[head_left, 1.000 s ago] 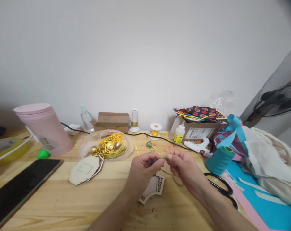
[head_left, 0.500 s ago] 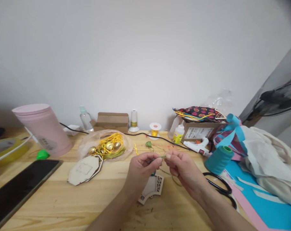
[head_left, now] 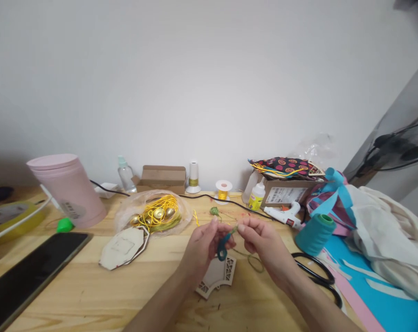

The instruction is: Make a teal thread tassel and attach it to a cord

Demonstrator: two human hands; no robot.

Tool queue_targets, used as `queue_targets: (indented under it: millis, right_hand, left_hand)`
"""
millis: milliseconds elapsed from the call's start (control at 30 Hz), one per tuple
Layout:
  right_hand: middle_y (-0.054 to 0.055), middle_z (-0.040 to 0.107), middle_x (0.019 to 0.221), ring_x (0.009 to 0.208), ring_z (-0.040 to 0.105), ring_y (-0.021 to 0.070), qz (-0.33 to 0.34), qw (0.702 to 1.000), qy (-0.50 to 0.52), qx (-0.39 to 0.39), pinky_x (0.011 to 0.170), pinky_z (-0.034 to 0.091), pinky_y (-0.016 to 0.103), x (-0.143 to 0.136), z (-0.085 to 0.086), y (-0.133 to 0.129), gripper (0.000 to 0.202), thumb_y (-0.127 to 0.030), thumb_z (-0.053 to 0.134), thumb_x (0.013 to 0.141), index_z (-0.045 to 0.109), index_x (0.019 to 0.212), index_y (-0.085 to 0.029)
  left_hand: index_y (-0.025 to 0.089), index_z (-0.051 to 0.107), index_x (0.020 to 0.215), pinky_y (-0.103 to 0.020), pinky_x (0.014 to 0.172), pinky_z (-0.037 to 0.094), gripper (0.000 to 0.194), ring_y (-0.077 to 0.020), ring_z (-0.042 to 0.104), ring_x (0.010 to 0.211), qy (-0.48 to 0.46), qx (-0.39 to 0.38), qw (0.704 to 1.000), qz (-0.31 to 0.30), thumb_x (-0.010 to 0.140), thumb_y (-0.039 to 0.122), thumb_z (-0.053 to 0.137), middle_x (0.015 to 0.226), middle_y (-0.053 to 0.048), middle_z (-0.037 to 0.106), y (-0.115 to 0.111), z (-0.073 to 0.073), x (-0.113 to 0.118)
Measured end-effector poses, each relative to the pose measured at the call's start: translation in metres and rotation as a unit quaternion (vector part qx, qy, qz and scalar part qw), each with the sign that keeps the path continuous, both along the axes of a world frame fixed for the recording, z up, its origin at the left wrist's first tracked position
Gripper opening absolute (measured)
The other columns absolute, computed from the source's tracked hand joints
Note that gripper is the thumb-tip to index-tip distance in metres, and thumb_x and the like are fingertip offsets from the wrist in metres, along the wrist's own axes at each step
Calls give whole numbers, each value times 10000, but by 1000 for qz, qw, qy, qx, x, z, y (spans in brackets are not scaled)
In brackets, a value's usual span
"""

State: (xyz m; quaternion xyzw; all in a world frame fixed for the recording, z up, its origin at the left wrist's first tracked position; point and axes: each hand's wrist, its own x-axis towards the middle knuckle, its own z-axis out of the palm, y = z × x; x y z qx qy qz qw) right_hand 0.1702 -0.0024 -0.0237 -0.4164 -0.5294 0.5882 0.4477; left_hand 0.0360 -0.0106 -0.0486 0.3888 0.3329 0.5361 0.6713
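Note:
A teal loop (head_left: 222, 251), perhaps bundled thread, lies across the curled fingers of my left hand (head_left: 205, 242), whose thumb is raised. Green cord (head_left: 234, 229) runs up from its top end. My right hand (head_left: 260, 237) pinches this cord between thumb and forefinger, close beside the left fingertips. More of the cord curls down to the table below my right palm. Beneath my hands a fan-shaped wooden frame (head_left: 215, 279) with lattice ends lies flat, partly covered by my left hand. Behind them sits a small ball of green cord (head_left: 214, 211).
To the right are black-handled scissors (head_left: 315, 269), a teal thread cone (head_left: 315, 234), a glue gun (head_left: 285, 214) and a glue bottle (head_left: 256, 196). On the left lie octagonal panels (head_left: 122, 248), a bag of yellow cords and gold bells (head_left: 156, 213), a phone (head_left: 32, 276) and a pink tumbler (head_left: 72, 191).
My left thumb has lifted off the cord and the left hand has turned, bringing the teal loop into view. My right hand still pinches the cord. The whole view has shifted slightly.

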Motion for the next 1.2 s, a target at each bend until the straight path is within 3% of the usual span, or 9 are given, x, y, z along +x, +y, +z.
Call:
queue_targets:
  millis: [133, 233, 367, 633, 800, 933, 1067, 1200]
  right_hand:
    - [-35, 491, 543, 428, 321, 51, 3, 999, -31, 27, 410, 209, 193, 0, -4, 2, 227, -360, 566, 680, 508, 618, -150]
    - [-49, 456, 516, 417, 287, 48, -8, 999, -35, 30, 402, 181, 193, 1, -8, 5, 242, -372, 577, 664, 492, 612, -151]
    - [-68, 405, 499, 404, 248, 42, -1, 999, -29, 17, 395, 145, 194, 1, -11, 6, 236, -367, 573, 659, 477, 625, -154]
    - [-106, 262, 445, 391, 152, 34, 16, 999, 27, -21, 385, 95, 197, -3, -9, 4, 259, -372, 564, 675, 446, 589, -158]
    - [-100, 255, 461, 398, 150, 35, 31, 997, 61, -30, 384, 99, 196, -3, -13, 4, 264, -361, 581, 680, 463, 571, -151]
    - [-76, 353, 509, 413, 198, 37, 43, 996, 73, -26, 390, 135, 185, -3, -16, 5, 234, -356, 582, 700, 496, 628, -150]
    - [-53, 408, 569, 431, 267, 52, -20, 999, 32, 31, 396, 195, 186, -3, -14, 7, 269, -425, 550, 706, 538, 740, -159]
    - [-34, 441, 543, 484, 342, 82, -92, 984, -71, 132, 449, 267, 209, -4, -11, 5, 205, -353, 606, 649, 573, 654, -151]
  left_hand:
    - [111, 599, 650, -173, 392, 246, 337, -36, 307, 406, 3, -6, 999, -49, 713, 436, 536, 514, 28, 448, 1, -1, 1]
    - [103, 593, 647, -175, 380, 140, 307, -19, 206, 395, 45, 11, 997, -53, 696, 406, 572, 493, 58, 377, 2, -2, 0]
    - [111, 578, 648, -192, 389, 103, 295, -21, 172, 391, 78, 19, 995, -53, 704, 400, 565, 471, 81, 306, 1, -2, -2]
    - [126, 565, 642, -190, 403, 128, 302, -38, 193, 406, 107, 20, 994, -3, 682, 425, 580, 447, 89, 264, 0, -2, 0]
    - [131, 590, 678, -187, 404, 150, 299, -42, 206, 407, 135, 51, 989, -16, 715, 424, 543, 434, 82, 300, 1, -4, -2]
    - [132, 612, 708, -186, 414, 183, 273, -50, 233, 430, 164, 95, 981, -31, 718, 397, 546, 465, 73, 311, 2, -4, -4]
    - [144, 616, 644, -187, 462, 265, 235, -69, 323, 483, 224, 135, 965, 26, 709, 363, 562, 502, 46, 401, 3, -3, -4]
    - [165, 664, 672, -210, 581, 362, 199, -125, 479, 601, 299, 187, 933, 75, 711, 330, 561, 615, -8, 592, 2, 1, -4]
